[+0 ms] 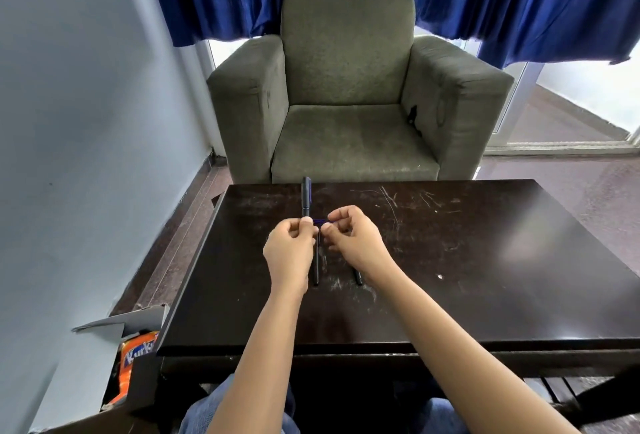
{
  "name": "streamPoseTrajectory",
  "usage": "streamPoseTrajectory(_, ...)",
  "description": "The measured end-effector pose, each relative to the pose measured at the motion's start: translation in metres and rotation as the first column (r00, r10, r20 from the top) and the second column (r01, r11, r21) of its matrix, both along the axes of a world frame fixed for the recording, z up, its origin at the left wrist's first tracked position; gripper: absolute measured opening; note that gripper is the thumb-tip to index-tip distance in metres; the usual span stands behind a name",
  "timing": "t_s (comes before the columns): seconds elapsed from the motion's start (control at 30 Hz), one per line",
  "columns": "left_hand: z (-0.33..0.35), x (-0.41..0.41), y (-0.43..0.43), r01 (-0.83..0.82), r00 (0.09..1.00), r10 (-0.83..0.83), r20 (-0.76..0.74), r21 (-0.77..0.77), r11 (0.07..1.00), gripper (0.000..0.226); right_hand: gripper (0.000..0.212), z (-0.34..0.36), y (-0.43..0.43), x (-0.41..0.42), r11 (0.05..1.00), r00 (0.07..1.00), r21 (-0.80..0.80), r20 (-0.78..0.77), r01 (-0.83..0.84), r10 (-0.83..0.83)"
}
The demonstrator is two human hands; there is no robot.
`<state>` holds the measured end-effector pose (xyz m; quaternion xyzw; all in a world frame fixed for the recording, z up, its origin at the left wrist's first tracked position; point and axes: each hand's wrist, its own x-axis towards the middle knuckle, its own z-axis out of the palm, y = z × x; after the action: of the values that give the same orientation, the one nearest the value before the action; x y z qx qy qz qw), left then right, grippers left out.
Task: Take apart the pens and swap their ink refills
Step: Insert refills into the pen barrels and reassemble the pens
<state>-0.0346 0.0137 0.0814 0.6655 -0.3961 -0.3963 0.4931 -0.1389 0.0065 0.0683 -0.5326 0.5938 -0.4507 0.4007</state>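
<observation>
My left hand (pixel 290 249) grips a black pen (pixel 306 197) that points away from me, its far end sticking out above my fingers. My right hand (pixel 349 239) pinches a thin blue ink refill (pixel 321 221) that runs sideways between both hands at the pen's near end. Two black pen parts lie on the dark table (pixel 433 260) below my hands: one (pixel 316 269) under my left hand and one (pixel 358 278) half hidden by my right wrist.
A grey armchair (pixel 349 87) stands just beyond the table's far edge. A cardboard box with an orange snack packet (pixel 133 361) sits on the floor at the left. Blue curtains hang behind. The table's right half is bare and scratched.
</observation>
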Motion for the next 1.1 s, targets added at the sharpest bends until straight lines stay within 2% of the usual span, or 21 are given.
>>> streamPoseTrajectory(0.13,0.004,0.001,0.000,0.007,0.992,0.003,-0.124,0.083,0.996,0.013,0.017,-0.002,0.016,0.008,0.995,0.985,-0.031,-0.145,-0.099,0.093)
streamPoseTrajectory(0.23,0.003,-0.001,0.001,0.034,0.992,-0.020,-0.121,0.112,0.993,0.016,0.015,-0.008,0.020,0.012,0.994,0.970,-0.082,-0.240,-0.067,0.046)
streamPoseTrajectory(0.3,0.001,-0.002,0.000,0.083,0.991,-0.069,-0.113,0.129,0.988,0.021,0.013,-0.012,0.017,0.011,0.998,0.963,-0.055,-0.269,-0.029,0.013)
streamPoseTrajectory(0.47,0.000,-0.002,0.004,0.202,0.976,-0.215,0.040,0.217,0.955,0.053,0.014,-0.031,0.007,-0.001,0.990,0.901,0.119,-0.434,0.081,-0.021)
streamPoseTrajectory(0.53,0.002,-0.002,0.005,0.233,0.964,-0.256,0.072,0.233,0.944,0.054,0.016,-0.038,0.004,-0.004,0.973,0.835,0.193,-0.550,0.130,-0.003)
streamPoseTrajectory(0.63,0.003,-0.001,0.006,0.259,0.945,-0.298,0.134,0.247,0.934,0.053,0.019,-0.046,0.002,-0.005,0.960,0.767,0.242,-0.640,0.143,0.047)
streamPoseTrajectory(0.77,0.003,0.001,0.007,0.236,0.946,-0.281,0.161,0.253,0.938,0.052,0.024,-0.057,-0.001,-0.005,0.954,0.694,0.269,-0.712,0.129,0.107)
streamPoseTrajectory(1.1,0.000,0.006,0.004,0.206,0.951,-0.253,0.178,0.247,0.947,0.050,0.019,-0.073,-0.009,-0.003,0.962,0.650,0.242,-0.752,0.128,0.103)
